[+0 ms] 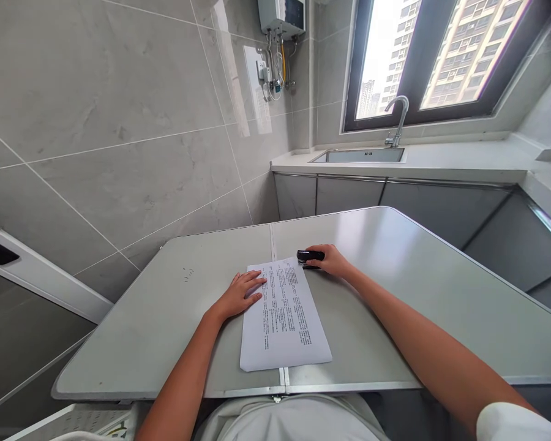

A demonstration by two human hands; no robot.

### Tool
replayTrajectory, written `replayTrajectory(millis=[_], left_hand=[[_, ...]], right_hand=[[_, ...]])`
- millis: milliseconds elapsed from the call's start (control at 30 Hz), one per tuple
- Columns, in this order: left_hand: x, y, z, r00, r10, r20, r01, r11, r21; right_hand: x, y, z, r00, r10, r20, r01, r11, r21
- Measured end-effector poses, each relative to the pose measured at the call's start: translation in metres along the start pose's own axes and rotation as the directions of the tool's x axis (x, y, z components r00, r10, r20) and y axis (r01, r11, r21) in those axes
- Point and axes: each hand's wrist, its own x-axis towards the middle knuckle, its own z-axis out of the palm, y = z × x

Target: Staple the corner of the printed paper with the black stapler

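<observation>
A printed sheet of paper (283, 318) lies on the grey folding table (165, 318) in front of me. My left hand (239, 294) rests flat on the table, fingers stretched out and touching the paper's left edge near its far corner. My right hand (331, 260) is closed over a black stapler (308, 256), which sits at the paper's far right corner.
A tiled wall runs along the left. Beyond the table stands a counter with a sink (360, 155) and a tap (398, 120) under a window (441, 55). A water heater (282, 15) hangs on the wall. A white basket (78, 422) sits at the lower left.
</observation>
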Motion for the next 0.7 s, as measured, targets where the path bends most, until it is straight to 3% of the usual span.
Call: replayTrajectory(millis=[133, 333, 700], left_hand=[[-0.002, 0.008, -0.003, 0.998, 0.036, 0.043, -0.035, 0.999, -0.011], [-0.002, 0.014, -0.006, 0.997, 0.035, 0.068, -0.035, 0.999, 0.007], [-0.002, 0.017, -0.006, 0.998, 0.026, 0.058, -0.027, 0.999, 0.022]], right_hand=[[-0.003, -0.005, 0.005, 0.998, -0.044, -0.034, 0.039, 0.991, -0.125], [-0.003, -0.017, 0.013, 0.986, -0.149, 0.070, 0.164, 0.925, -0.342], [-0.003, -0.020, 0.016, 0.978, -0.169, 0.119, 0.205, 0.862, -0.464]])
